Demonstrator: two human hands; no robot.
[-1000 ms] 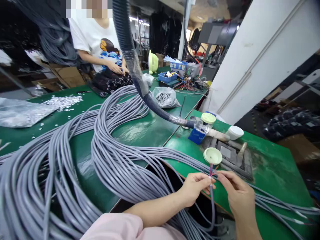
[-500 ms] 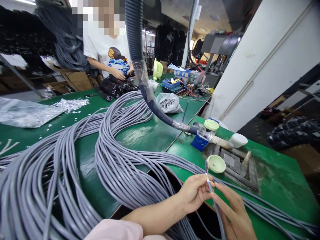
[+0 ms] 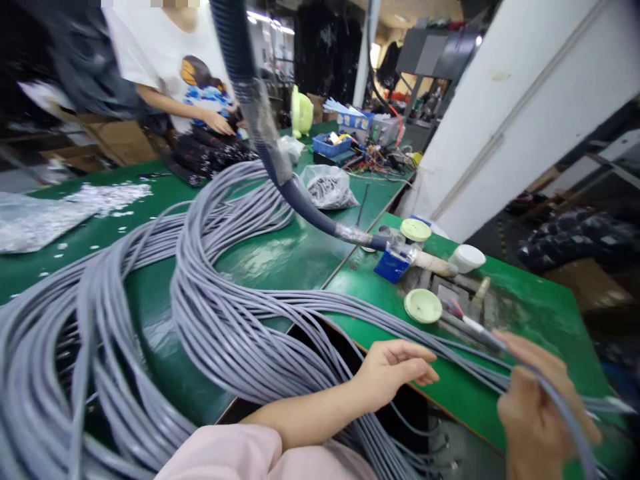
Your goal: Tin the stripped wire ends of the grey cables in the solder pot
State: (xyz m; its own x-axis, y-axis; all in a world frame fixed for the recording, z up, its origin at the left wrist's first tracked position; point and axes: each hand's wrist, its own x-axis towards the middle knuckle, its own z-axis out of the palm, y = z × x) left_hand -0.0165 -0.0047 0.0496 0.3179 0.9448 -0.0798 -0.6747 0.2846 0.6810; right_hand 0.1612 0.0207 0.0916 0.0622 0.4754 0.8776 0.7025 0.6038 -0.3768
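Observation:
My right hand (image 3: 537, 393) is closed around a grey cable (image 3: 563, 407), a little blurred by motion. The cable's stripped end, with a white sleeve (image 3: 473, 324) and thin coloured wires (image 3: 456, 308), points up and left above the green bench. My left hand (image 3: 397, 370) is off the cable, its fingers loosely bent and apart, with nothing seen in them. It hovers near the bench edge, beside a long bundle of grey cables (image 3: 240, 300). A pale green dish (image 3: 423, 307) stands beyond the wire tips.
A ribbed hose (image 3: 305, 207) hangs down to a blue box (image 3: 393, 265) by a grimy metal fixture (image 3: 453, 293). A bag of small parts (image 3: 327, 187) lies farther back. Across the table a co-worker (image 3: 170, 73) handles black cables (image 3: 210, 157). A white pillar (image 3: 480, 127) rises at right.
My right hand has carried the cable end right, away from my left hand. The left hand has let go of it and loosened. The view has shifted slightly.

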